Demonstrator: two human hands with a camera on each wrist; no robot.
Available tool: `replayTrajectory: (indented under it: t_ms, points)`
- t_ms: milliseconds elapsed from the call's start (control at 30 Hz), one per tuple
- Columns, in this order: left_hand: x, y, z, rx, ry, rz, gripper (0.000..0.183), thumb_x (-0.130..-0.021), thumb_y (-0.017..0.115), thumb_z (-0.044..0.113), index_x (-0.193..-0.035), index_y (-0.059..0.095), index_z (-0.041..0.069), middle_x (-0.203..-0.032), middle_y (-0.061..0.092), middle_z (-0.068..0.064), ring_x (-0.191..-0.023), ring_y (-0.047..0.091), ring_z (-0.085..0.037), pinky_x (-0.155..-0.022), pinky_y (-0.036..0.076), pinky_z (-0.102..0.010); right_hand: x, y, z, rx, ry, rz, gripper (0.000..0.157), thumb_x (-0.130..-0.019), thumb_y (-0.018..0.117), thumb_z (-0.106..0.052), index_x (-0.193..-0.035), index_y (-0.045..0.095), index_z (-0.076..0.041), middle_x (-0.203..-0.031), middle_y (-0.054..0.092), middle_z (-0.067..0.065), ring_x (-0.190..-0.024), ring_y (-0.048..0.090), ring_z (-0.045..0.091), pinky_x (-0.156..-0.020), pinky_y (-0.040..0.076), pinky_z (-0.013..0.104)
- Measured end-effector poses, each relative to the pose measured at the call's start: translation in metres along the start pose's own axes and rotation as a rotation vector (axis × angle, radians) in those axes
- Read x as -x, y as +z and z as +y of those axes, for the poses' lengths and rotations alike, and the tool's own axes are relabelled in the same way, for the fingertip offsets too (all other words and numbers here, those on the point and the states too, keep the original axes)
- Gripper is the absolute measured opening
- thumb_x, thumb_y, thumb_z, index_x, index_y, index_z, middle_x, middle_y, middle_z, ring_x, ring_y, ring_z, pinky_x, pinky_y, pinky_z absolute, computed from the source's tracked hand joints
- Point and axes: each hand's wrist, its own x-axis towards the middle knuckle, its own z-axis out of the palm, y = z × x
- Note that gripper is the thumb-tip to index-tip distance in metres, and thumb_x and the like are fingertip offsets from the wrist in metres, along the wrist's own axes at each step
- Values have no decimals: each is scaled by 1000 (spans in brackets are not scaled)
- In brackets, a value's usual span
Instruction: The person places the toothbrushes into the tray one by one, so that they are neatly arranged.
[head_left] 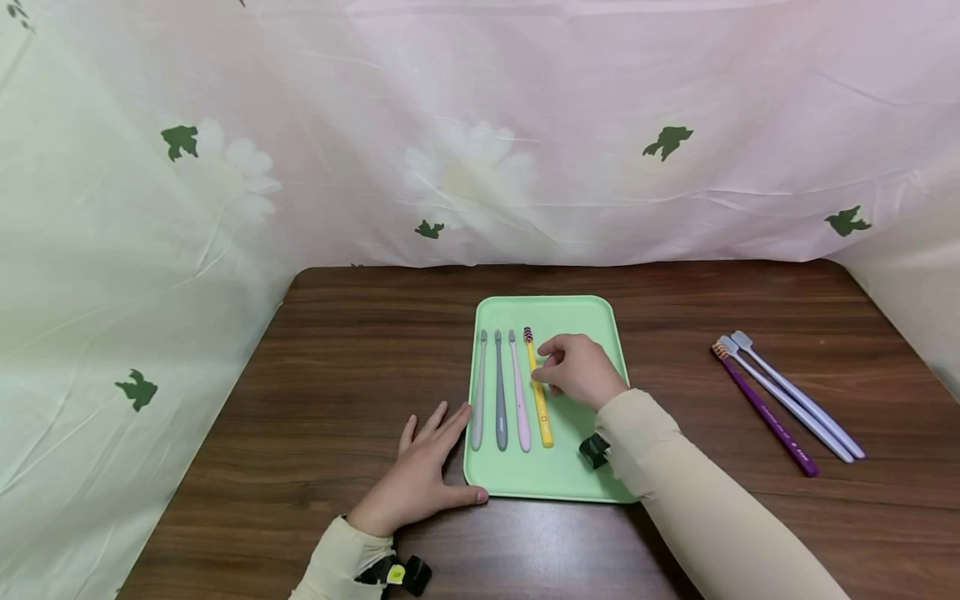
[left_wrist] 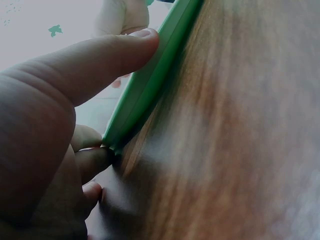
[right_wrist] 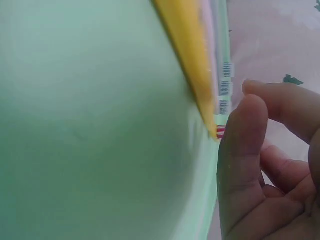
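On a light green tray [head_left: 517, 482], toothbrushes lie side by side with heads toward the far edge: light grey [head_left: 478, 408], darker grey [head_left: 501, 408], pink [head_left: 521, 408] and yellow [head_left: 543, 417]. My right hand [head_left: 581, 371] hovers just right of the yellow one's upper handle. Its thumb and index finger are bent loosely, and in the right wrist view no brush shows between them. With fingers spread, my left hand [head_left: 416, 482] rests at the tray's near left corner. Its thumb [left_wrist: 115, 57] touches the near rim, its fingertips the left side.
To the right on the brown wooden table [head_left: 360, 367] lie a purple toothbrush [head_left: 772, 421] and two pale blue toothbrushes [head_left: 795, 408], heads pointing away. A patterned cloth [head_left: 555, 200] hangs behind the table and along its left side.
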Motion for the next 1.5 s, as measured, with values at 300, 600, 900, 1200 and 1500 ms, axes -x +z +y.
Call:
replayTrajectory:
  t_ms: [300,600,900,1200,1500]
  points:
    - [1,0,0,-1,-5,0,110,-76,83,56,-161,26,16,-163,31,-1,-154,9,-28,-117,-8,-59,13,-13,2,2,-19,24,42,-88,75,-19,-125,65,-3,-92,64,6,-71,65,17,-70,49,32]
    - [1,1,1,0,-4,0,110,-75,84,54,-161,26,16,-163,31,-1,-154,10,-29,-117,-8,-60,31,-36,17,33,-61,98,41,-90,75,-26,-123,67,-3,-96,65,5,-89,58,22,-75,48,34]
    - [0,1,0,-1,-10,0,111,-76,82,57,-161,25,16,-163,30,-1,-154,9,-29,-117,-8,-60,53,-51,31,44,-77,139,46,-90,76,-33,-125,67,-5,-100,67,5,-94,61,21,-80,50,36]
    - [0,1,-1,-3,-8,-5,110,-76,83,55,-161,25,16,-163,30,-1,-154,9,-28,-117,-8,-60,65,-58,43,40,-119,149,44,-91,75,-33,-125,67,-5,-100,69,4,-90,62,20,-76,52,33]
    - [0,-1,0,5,-13,-14,110,-77,83,54,-161,24,17,-163,29,-1,-154,8,-28,-117,-9,-59,71,-62,56,52,-180,163,41,-91,76,-30,-123,68,-5,-96,70,2,-87,64,19,-72,52,25]
